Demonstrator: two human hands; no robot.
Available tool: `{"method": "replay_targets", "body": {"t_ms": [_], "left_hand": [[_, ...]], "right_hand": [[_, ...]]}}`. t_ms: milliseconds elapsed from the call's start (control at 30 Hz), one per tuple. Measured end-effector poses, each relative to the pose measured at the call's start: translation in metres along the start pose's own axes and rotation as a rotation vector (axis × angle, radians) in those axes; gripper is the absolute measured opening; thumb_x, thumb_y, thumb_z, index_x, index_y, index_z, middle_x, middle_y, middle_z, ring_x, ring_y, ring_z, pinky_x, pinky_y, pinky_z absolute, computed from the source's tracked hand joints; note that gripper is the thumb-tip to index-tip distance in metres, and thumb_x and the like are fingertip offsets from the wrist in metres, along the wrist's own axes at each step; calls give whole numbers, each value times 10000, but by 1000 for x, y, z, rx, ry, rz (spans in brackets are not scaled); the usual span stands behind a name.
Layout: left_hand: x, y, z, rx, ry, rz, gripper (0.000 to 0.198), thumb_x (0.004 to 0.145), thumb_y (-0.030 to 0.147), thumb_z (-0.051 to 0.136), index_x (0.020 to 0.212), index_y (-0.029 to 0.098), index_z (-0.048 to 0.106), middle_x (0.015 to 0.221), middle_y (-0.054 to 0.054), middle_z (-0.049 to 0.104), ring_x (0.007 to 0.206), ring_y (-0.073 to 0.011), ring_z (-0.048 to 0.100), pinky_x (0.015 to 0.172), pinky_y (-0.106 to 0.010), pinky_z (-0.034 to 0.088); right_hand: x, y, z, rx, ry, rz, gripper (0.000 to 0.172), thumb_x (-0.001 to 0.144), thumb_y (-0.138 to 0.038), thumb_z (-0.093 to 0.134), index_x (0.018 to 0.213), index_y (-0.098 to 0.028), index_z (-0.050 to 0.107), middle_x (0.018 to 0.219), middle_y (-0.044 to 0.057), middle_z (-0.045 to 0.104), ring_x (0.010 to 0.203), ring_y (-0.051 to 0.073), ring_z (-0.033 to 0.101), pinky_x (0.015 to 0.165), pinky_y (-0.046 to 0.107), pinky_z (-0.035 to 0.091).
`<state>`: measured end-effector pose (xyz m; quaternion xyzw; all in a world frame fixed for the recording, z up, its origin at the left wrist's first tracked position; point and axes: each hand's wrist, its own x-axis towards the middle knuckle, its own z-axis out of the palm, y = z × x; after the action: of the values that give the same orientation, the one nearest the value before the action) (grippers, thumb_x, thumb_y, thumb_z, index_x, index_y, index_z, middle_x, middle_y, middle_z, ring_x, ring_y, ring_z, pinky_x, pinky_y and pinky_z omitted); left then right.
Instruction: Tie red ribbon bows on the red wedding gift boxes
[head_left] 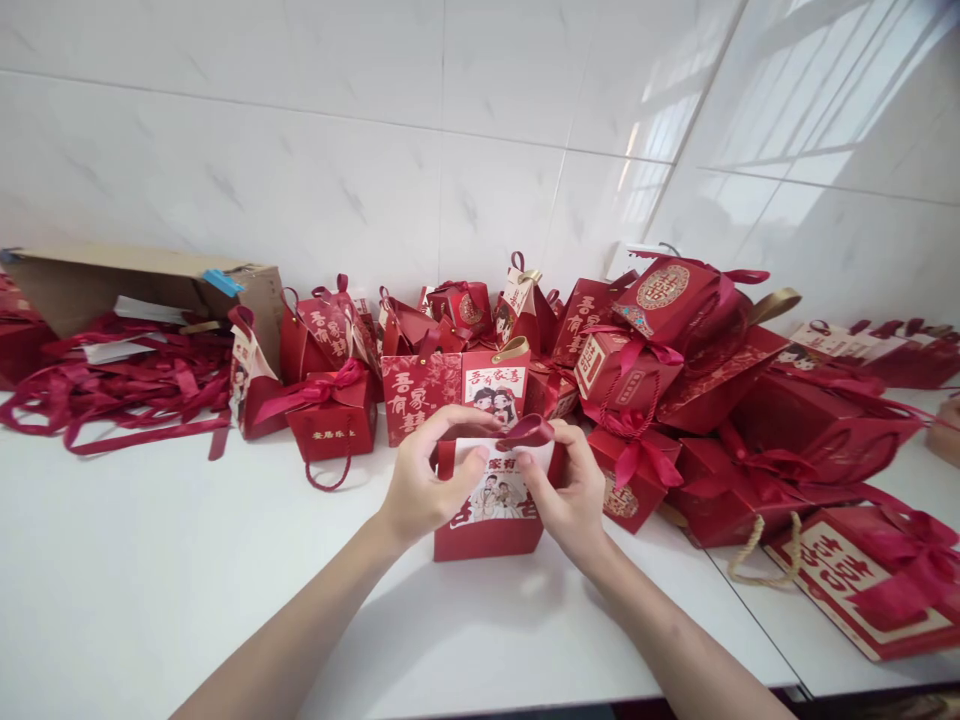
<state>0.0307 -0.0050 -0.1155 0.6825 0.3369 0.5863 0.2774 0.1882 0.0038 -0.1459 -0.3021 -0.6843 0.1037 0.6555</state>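
The person's left hand (427,478) and right hand (574,492) are pinching the upper part of a small red box (486,542), which is standing upright on the white table (202,570), near the middle. Both grips are closing on it: the thumbs are pressing on the white printed panel (501,497) from the near side, while the fingers are curling around toward the far side. A dark red ribbon loop (534,430) is rising from the top edge, just beside the right fingers.

Good handling here is probably calling for matched thumb pressure, since thin card looks likely to crease, and for fingers bracing the far side so the panel is not buckling. The ribbon is best lying flat and untwisted. Finished-looking boxes are crowding the far side, so working in the bare near space is giving the elbows more freedom.
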Motion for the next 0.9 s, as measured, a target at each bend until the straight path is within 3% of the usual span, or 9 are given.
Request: {"method": "replay_targets", "body": {"t_ms": [167, 400, 633, 900], "left_hand": [[-2, 0, 4, 23, 52, 6, 54, 770, 251, 614, 771, 212, 651, 787, -26, 665, 786, -184, 614, 743, -297, 483], [-2, -4, 3, 87, 75, -3, 68, 753, 260, 619, 707, 211, 619, 719, -13, 636, 730, -173, 583, 698, -283, 465], [-2, -3, 3, 83, 92, -53, 144, 675, 267, 680, 810, 220, 668, 791, -22, 649, 755, -187, 582, 729, -294, 467], [0, -4, 4, 104, 63, -61, 62, 732, 277, 637, 712, 218, 641, 687, 2, 626, 645, -155, 555, 635, -268, 450]], "right_hand": [[1, -6, 3, 15, 1, -18, 122, 827, -173, 572, 910, -246, 519, 811, -1, 592, 741, 155, 577, 668, 285, 474], [-1, -6, 4, 22, 21, 13, 141, 824, -160, 587, 903, -247, 510, 808, -9, 583, 759, 143, 571, 680, 271, 468], [-1, -7, 5, -5, 30, 39, 110, 831, -198, 582, 889, -240, 498, 819, 3, 591, 764, 153, 582, 673, 285, 478], [0, -9, 6, -49, 45, 93, 90, 828, -231, 586, 861, -237, 503, 787, -8, 594, 719, 141, 581, 634, 255, 471]]}}
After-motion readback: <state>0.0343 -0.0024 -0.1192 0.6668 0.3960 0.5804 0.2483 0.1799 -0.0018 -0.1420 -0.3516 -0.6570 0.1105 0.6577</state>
